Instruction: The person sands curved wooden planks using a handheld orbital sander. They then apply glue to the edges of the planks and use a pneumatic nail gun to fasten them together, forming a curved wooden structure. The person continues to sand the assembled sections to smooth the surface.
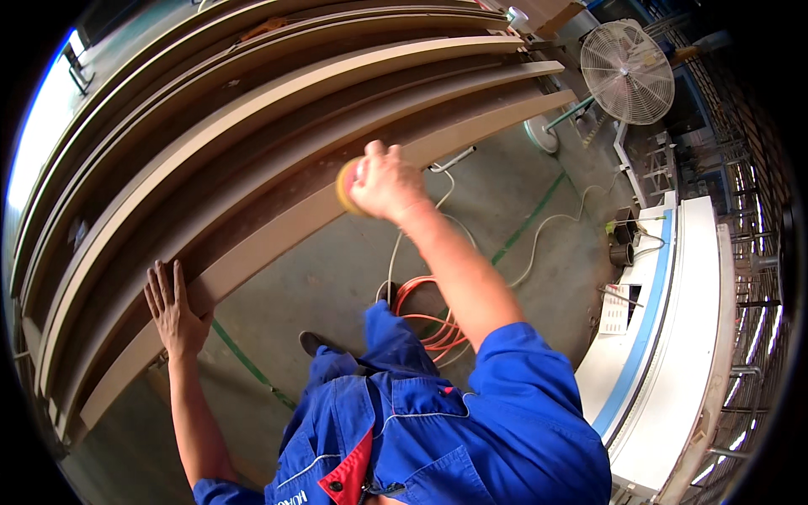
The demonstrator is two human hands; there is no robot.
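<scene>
Right hand (390,183), fingers gripping a yellow disc (345,187), left hand (178,316) (fingers extended) on a long beam (269,242)

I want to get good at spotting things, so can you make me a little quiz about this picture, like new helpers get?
1. Fill the gap: the left hand is spread on the boards, and the yellow pad is held by the ____.
2. True or false: the fan is nearer the right ends of the boards than their left ends.
3. What colour is the coil by the person's legs?
A) green
B) orange
C) black

Key: 1. right hand; 2. true; 3. B.
</scene>
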